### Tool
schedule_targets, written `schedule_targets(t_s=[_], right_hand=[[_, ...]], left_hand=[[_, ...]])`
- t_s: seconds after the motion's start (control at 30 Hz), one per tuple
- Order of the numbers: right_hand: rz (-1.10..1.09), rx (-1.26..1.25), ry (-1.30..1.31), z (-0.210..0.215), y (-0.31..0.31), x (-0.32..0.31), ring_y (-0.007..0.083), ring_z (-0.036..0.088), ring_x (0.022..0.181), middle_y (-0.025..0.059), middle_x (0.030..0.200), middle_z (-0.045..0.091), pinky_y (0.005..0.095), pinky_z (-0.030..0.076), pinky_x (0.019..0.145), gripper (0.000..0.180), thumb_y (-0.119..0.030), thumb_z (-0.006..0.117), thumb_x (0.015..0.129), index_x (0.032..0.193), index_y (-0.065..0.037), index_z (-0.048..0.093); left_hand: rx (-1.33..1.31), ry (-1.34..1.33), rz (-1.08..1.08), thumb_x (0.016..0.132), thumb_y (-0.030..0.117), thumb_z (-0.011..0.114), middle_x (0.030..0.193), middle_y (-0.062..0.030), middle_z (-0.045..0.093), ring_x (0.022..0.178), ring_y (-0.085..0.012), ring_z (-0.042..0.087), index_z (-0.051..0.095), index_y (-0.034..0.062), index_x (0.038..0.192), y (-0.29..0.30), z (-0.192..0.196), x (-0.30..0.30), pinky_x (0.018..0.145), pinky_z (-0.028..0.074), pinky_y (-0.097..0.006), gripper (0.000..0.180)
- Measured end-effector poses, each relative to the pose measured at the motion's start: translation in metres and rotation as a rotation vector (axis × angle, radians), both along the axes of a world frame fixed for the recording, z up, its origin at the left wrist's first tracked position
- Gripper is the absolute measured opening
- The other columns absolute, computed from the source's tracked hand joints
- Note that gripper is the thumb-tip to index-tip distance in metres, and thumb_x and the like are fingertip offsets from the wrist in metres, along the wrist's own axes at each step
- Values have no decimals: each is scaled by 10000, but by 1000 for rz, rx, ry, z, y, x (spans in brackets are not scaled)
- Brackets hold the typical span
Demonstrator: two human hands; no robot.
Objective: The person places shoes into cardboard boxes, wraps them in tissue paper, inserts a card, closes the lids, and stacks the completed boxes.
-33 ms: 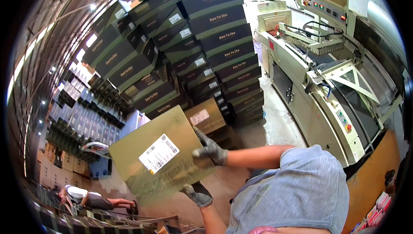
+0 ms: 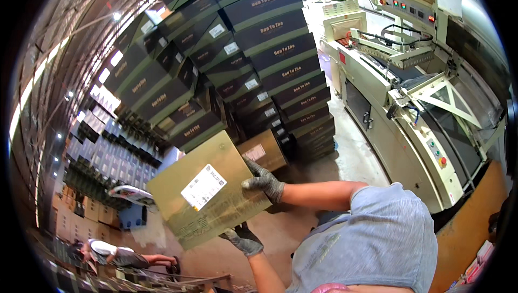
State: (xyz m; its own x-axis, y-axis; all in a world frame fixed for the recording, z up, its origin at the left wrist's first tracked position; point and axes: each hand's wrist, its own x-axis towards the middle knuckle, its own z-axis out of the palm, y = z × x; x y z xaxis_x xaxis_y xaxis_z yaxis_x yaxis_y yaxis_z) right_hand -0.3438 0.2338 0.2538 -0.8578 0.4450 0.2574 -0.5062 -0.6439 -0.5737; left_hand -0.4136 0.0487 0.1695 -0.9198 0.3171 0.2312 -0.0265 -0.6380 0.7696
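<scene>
Unmoved, left hand (image 2: 244, 240) and right hand (image 2: 264, 182) grip olive box (image 2: 229, 166) over concrete floor (image 2: 356, 155).

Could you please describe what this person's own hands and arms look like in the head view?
Both hands wear dark grey knitted work gloves with snug cuffs that end at the wrist: left hand, right hand. The forearms are uncovered, with no watch or band visible. A short sleeve of a mottled light grey T-shirt covers the right upper arm.
</scene>
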Motion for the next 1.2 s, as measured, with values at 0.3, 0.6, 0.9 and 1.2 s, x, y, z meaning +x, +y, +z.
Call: schedule_targets(t_s=[0.3,0.6,0.9,1.2], right_hand=[[-424,499,-660,-174,199,-70,318,631,1091,150,1208,664,362,469,985,874,-314,810,785,1520,-100,387],[-242,778,-1004,-166,237,-77,428,299,1447,324,1575,228,429,277,1173,1172,-566,750,735,1607,-115,111],[-258,509,-793,-196,230,-65,309,287,1432,188,1580,281,478,254,1185,773,-445,575,928,1543,-69,297],[-784,1599,-388,-122,144,9,419,395,1365,322,1469,387,537,323,1132,838,-572,519,984,1519,38,308]], left_hand=[[-843,-469,95,646,713,747,1582,-11,312,1409,-353,262,246,313,1535,137,-103,-171,970,318,-677,1096],[-593,-511,-34,681,800,591,1297,-25,562,1140,-310,527,479,239,1411,182,-96,-239,949,415,-540,928],[-450,-289,118,978,522,460,1409,-179,498,1289,-335,472,358,47,1501,198,-109,-213,1110,373,-448,714],[-1267,-356,723,910,411,653,1552,-258,339,1444,-370,334,299,-13,1529,-7,-144,34,1214,245,-416,830]])
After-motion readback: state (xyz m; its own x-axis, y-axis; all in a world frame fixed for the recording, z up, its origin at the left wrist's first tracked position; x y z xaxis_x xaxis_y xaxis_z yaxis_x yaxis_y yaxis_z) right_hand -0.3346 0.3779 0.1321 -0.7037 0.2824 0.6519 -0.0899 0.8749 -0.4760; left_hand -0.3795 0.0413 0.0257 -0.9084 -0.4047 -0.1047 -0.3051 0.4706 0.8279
